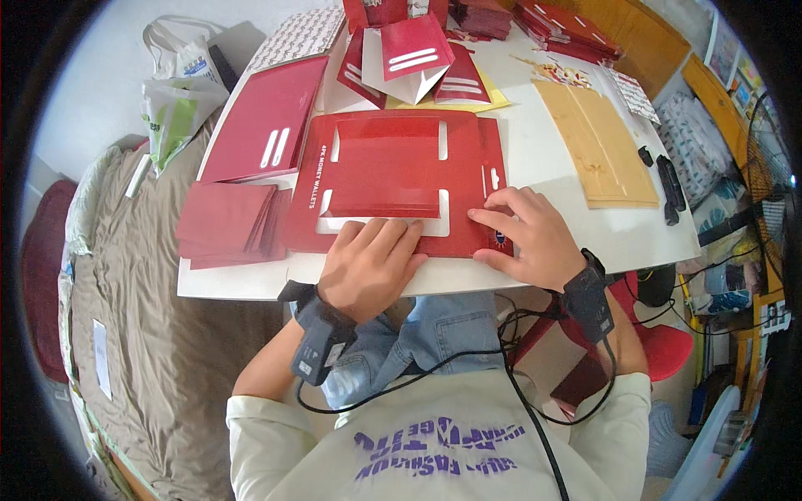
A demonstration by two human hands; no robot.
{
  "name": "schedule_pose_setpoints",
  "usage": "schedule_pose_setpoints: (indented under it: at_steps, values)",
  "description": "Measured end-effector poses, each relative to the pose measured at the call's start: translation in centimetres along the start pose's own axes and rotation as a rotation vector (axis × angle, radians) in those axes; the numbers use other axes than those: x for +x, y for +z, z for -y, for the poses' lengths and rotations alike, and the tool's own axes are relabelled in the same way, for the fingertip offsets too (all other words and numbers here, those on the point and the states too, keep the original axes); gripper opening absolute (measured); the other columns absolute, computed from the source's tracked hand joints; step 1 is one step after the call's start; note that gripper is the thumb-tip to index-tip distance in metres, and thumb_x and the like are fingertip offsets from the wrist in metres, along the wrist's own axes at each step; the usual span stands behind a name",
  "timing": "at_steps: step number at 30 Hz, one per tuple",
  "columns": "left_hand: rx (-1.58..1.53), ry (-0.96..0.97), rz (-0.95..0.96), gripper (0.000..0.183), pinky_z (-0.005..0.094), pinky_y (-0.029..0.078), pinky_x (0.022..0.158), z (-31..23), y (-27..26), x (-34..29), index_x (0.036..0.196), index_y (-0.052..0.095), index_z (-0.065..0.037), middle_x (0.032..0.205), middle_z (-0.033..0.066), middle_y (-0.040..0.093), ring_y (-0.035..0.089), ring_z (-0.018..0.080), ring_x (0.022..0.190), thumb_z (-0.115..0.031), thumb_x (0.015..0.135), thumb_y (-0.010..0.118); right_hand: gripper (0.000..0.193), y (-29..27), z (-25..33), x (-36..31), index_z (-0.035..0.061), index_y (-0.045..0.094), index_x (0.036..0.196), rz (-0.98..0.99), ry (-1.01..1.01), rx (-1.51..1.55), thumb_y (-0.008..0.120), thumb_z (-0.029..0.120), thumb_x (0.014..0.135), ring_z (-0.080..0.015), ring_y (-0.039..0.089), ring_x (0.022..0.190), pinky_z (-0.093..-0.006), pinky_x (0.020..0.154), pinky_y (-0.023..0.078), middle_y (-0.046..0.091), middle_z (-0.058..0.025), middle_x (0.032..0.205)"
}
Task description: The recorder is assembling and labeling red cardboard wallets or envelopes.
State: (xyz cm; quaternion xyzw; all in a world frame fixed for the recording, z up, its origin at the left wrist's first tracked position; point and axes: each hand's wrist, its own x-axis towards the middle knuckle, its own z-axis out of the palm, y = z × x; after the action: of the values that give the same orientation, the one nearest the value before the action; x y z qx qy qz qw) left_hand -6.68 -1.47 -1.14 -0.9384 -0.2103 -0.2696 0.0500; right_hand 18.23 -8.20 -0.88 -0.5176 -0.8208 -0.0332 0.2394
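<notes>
A flat red packaging card (pixel 305 209) lies on the white table in front of me. White cut-out corners frame a red envelope (pixel 384 171) in its middle, and a hang hole shows on its right flap. Across the card's near edge rest the fingers of my left hand (pixel 372 260), lying flat and close together. My right hand (pixel 535 238) touches the right flap, thumb and curved fingers apart, partly covering a small blue mark. Left of the card sits a fanned stack of small red envelopes (pixel 221 219).
A stack of larger red cards (pixel 251 138) lies at the left. Folded red and white cards (pixel 413 58) stand behind the work. To the right are tan sheets (pixel 597 146) and black objects (pixel 668 184). More red stacks (pixel 568 29) sit at the back. Black cables (pixel 518 367) hang below the table edge.
</notes>
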Motion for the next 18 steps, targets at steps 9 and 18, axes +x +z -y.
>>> schedule_pose_setpoints:
  at_steps: [9,18]
  values:
    - [-0.106,0.002,-0.028,0.026,0.0375,0.047,0.073,0.27,0.19,-0.39,0.101,0.064,-0.001,0.095,0.0096,0.06,0.06,0.0262,0.086,-0.015,0.08,0.07,0.047,0.25,0.89,-0.49,0.009,0.066,0.109,-0.043,0.006,-0.041,0.075,0.037,0.072,-0.0238,0.054,0.092,-0.0364,0.081,0.043,0.055,-0.0056,0.104]
    - [-0.081,0.031,-0.076,0.028,0.0373,0.051,0.071,-0.08,0.43,-0.7,0.101,0.064,-0.001,0.095,0.0099,0.061,0.061,0.0246,0.085,-0.018,0.081,0.071,0.045,0.12,0.88,-0.74,0.0082,0.066,0.11,-0.022,-0.018,-0.052,0.075,0.034,0.074,-0.0231,0.053,0.091,-0.0356,0.081,0.044,0.056,-0.0053,0.102]
